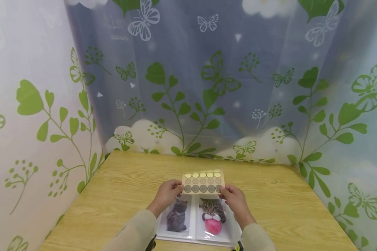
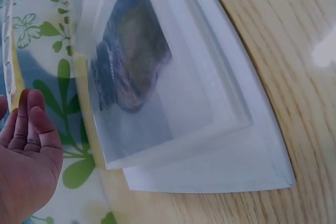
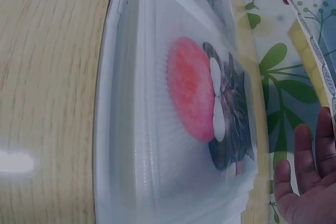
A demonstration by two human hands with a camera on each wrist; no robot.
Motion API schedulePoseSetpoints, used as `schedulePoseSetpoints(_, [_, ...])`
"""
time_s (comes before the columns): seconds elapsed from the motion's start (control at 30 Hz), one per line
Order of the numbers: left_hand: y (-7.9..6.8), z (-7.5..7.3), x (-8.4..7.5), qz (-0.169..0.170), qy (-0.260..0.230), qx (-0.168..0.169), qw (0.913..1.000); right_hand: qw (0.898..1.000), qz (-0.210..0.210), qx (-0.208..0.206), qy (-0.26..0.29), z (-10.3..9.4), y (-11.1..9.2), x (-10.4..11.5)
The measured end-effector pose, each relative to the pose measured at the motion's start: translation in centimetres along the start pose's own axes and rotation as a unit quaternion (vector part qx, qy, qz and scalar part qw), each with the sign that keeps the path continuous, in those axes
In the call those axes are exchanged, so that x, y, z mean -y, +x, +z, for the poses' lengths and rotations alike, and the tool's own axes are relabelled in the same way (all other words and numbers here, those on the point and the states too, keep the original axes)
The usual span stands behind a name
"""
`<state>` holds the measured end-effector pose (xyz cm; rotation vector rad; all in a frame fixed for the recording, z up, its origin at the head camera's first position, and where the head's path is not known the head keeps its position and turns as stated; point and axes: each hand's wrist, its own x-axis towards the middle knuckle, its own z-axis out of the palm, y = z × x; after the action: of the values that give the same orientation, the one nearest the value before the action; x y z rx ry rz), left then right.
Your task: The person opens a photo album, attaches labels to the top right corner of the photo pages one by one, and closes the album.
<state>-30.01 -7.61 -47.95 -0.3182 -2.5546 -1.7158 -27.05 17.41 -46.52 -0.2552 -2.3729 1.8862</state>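
Note:
Both hands hold up a sticker sheet (image 1: pixel 202 181) with rows of round gold, tan and grey stickers. My left hand (image 1: pixel 169 194) pinches its left edge near the lower corner, and my right hand (image 1: pixel 237 200) pinches the opposite edge. Below the sheet, an open photo album (image 1: pixel 192 218) with clear sleeves lies on the table. Its left page has a grey cat photo (image 1: pixel 177 216); the right page has a tabby cat photo (image 1: pixel 212 212) with a pink fluffy ball. In the left wrist view the sheet (image 2: pixel 11 51) appears nearly edge-on, above the left hand (image 2: pixel 31 156).
The album lies near the front edge of a wood-grain table (image 1: pixel 128 181). A curtain (image 1: pixel 188 87) printed with green leaves and butterflies hangs behind the table, and similar printed fabric stands at both sides.

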Motion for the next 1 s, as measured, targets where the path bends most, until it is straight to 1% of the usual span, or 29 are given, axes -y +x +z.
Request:
schedulePoseSetpoints(0.07, [0.1,0.0,0.0,0.0,-0.011,-0.002,0.9999,1.0,0.001,0.001,-0.002,0.0,0.0,-0.1])
schedulePoseSetpoints(0.23, [0.1,0.0,-0.1,-0.014,-0.035,-0.003,0.9993,1.0,0.009,0.0,-0.02,0.0,0.1,-0.3])
schedulePoseSetpoints(0.37, [0.0,0.1,-0.4,-0.023,-0.042,-0.008,0.9988,0.999,0.016,-0.002,-0.041,-0.1,0.1,-0.5])
schedulePoseSetpoints(0.47, [-0.1,0.2,-0.6,-0.026,-0.059,-0.007,0.9979,0.998,0.016,-0.002,-0.053,-0.1,0.1,-0.6])
schedulePoseSetpoints(0.57, [-0.3,0.2,-0.9,-0.029,-0.08,-0.003,0.9964,0.998,0.011,0.001,-0.064,-0.1,0.1,-0.7])
schedulePoseSetpoints(0.73, [-0.5,0.2,-1.0,-0.032,-0.107,0.014,0.9936,0.996,0.006,0.001,-0.089,-0.3,0.1,-0.6])
schedulePoseSetpoints(0.8, [-0.5,0.3,-0.9,-0.035,-0.119,0.02,0.9921,0.994,-0.007,-0.004,-0.108,-0.4,0.1,-0.7])
schedulePoseSetpoints(0.87, [-0.5,0.4,-0.8,-0.038,-0.129,0.022,0.9907,0.989,-0.031,-0.012,-0.142,-0.5,0.1,-0.7])
schedulePoseSetpoints(0.93, [-0.5,0.6,-0.7,-0.037,-0.135,0.022,0.99,0.981,-0.062,-0.023,-0.181,-0.5,-0.1,-0.7])
schedulePoseSetpoints(1.0, [-0.6,0.7,-0.7,-0.034,-0.136,0.021,0.99,0.97,-0.098,-0.033,-0.221,-0.2,-0.3,-0.6])
